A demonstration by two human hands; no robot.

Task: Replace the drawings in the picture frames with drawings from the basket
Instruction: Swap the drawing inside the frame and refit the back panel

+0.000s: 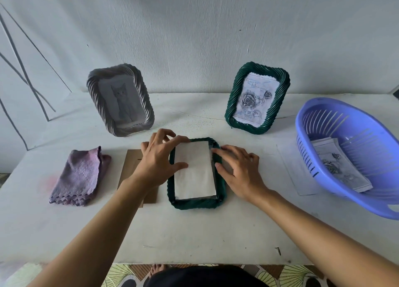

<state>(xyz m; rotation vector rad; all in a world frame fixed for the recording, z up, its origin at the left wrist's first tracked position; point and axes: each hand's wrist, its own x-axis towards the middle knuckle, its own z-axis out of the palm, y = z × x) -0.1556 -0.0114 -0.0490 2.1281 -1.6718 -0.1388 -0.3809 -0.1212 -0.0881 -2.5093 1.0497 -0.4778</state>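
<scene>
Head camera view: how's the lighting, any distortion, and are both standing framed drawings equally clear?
Head view: light soft and even, shadows faint on the table; wide-angle bending stretches the blue basket at the right edge and likely tilts the grey frame; its cat drawing looks washed out, the rose drawing in the standing green frame crisper.

open tabletop [194,232] lies nearest the person; folded purple cloth [78,177] blocks the left, slotted blue plastic basket [354,157] the right.
</scene>
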